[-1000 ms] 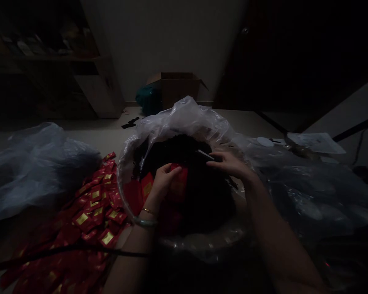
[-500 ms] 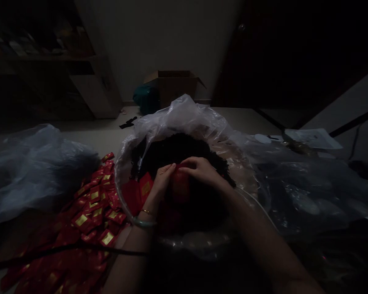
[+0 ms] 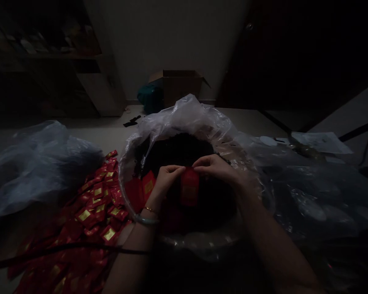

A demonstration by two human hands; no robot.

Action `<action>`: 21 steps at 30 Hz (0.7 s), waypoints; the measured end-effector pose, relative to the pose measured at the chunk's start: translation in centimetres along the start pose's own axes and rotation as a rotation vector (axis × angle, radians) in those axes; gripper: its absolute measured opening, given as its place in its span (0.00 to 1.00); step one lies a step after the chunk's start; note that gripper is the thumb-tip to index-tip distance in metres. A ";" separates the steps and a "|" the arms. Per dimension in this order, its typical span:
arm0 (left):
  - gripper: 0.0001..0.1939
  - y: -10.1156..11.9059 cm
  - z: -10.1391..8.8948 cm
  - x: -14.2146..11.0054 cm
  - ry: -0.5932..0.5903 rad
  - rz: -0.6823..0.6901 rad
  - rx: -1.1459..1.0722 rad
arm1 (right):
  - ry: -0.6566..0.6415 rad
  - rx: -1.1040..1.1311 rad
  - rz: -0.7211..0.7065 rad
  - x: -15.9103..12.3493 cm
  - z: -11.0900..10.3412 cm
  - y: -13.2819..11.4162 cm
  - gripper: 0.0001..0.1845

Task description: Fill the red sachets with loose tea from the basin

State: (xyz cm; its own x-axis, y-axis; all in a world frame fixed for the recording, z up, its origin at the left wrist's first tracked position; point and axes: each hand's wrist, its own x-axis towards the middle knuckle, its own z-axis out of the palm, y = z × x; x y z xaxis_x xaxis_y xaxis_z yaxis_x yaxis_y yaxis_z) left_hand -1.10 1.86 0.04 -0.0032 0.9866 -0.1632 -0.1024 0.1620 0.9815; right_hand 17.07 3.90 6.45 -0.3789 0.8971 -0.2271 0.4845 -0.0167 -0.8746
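You hold one red packet by its top edge, between your two hands. The thumb and finger of your left hand are pinched narrow on its left corner, and those of your right hand are pinched on its right corner. The packet hangs upright over the dark heap in one round tub, which has a clear liner. It carries one dull golden square, but the writing there is too dark to read.

At the left inside of the tub are two red pieces; one shows a golden label. Outside, on the left, lies a pile of small red packets (too overlapped for me to count exactly), many with golden labels, also unreadable. Your left wrist wears two bracelets. Behind stand one box and one teal bag.
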 end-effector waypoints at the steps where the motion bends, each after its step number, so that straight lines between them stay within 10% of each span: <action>1: 0.16 -0.1 -0.2 0.2 0.068 0.012 0.008 | 0.033 0.002 -0.004 -0.2 -0.5 0.0 0.09; 8: 0.14 -1.2 -1.4 0.8 0.226 0.086 0.977 | 0.463 0.068 -0.212 -1.7 0.0 -1.5 0.12; 13: 0.20 -0.3 -2.3 0.2 0.356 -0.004 1.341 | 0.212 0.362 -0.456 -3.4 2.7 -3.8 0.22; 21: 0.19 0.1 -6.1 -0.4 0.344 -0.160 1.506 | 0.058 0.145 -0.265 -0.9 1.5 -0.9 0.16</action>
State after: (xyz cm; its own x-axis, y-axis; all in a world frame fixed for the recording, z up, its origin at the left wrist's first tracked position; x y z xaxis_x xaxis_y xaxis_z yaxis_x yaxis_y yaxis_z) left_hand -7.15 1.40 -0.40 -0.3319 0.9400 -0.0797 0.9344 0.3391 0.1087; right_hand 15.75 2.48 6.83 -0.4293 0.9024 0.0379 0.2561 0.1619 -0.9530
